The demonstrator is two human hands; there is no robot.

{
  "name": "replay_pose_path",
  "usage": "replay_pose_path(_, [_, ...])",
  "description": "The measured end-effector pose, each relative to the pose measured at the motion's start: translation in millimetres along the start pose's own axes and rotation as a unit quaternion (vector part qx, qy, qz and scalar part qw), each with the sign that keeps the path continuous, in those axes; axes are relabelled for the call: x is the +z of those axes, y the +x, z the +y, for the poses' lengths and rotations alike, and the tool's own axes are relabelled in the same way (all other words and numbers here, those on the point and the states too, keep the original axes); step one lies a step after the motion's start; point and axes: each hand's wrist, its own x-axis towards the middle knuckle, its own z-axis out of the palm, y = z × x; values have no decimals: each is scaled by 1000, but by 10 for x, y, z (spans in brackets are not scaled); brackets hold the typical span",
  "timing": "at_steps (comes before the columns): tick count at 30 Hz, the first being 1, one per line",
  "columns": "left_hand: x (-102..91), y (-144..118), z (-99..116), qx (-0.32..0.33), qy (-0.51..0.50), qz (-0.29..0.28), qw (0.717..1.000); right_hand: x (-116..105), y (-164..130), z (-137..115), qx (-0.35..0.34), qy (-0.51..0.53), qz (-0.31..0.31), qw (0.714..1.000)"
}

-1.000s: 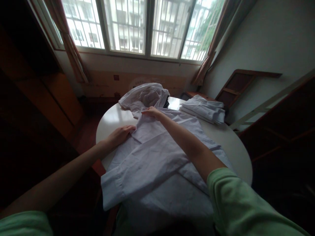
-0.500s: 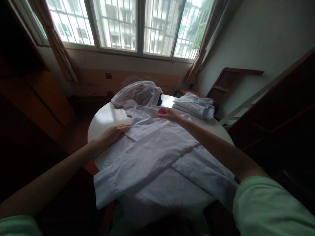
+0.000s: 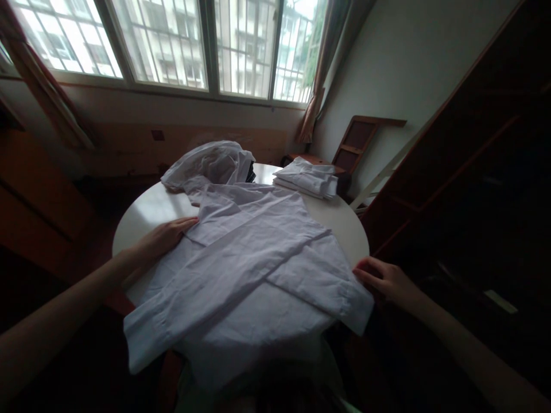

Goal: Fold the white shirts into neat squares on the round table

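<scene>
A white long-sleeved shirt (image 3: 241, 246) lies spread over a round white table (image 3: 133, 221), its sleeves folded across the body and its near part hanging over the front edge. My left hand (image 3: 170, 234) rests at the shirt's left side, fingers stretched out flat on the cloth. At the right edge of the table is my right hand (image 3: 383, 278), with thumb and fingers curled together at the outer edge of the right sleeve, above its cuff. How firmly they pinch the cloth is hard to see.
A crumpled white plastic bag (image 3: 210, 163) with something dark inside stands at the table's back left. Folded white garments (image 3: 307, 176) are stacked at the back right. Beyond are a wooden chair (image 3: 355, 140), a barred window (image 3: 172, 46) and dark furniture at the right.
My right hand has left the shirt's far edge and moved right and nearer, to the sleeve's outer edge. My left hand stays at the shirt's left side. The view has turned slightly right.
</scene>
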Motion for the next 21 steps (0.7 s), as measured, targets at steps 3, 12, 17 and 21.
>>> replay_pose_path(3, [-27, -4, 26, -18, 14, -19, 1000, 62, -120, 112, 36, 37, -11, 999])
replay_pose_path(12, [-75, -11, 88, -21, 14, -20, 999, 184, -244, 229, 82, 201, -74, 973])
replay_pose_path(17, [-62, -12, 75, -24, 22, -28, 999, 187, -300, 199, 121, 278, -71, 950])
replay_pose_path(21, [-50, -24, 67, -26, 40, -24, 999, 139, -319, 152, 151, 322, -84, 931])
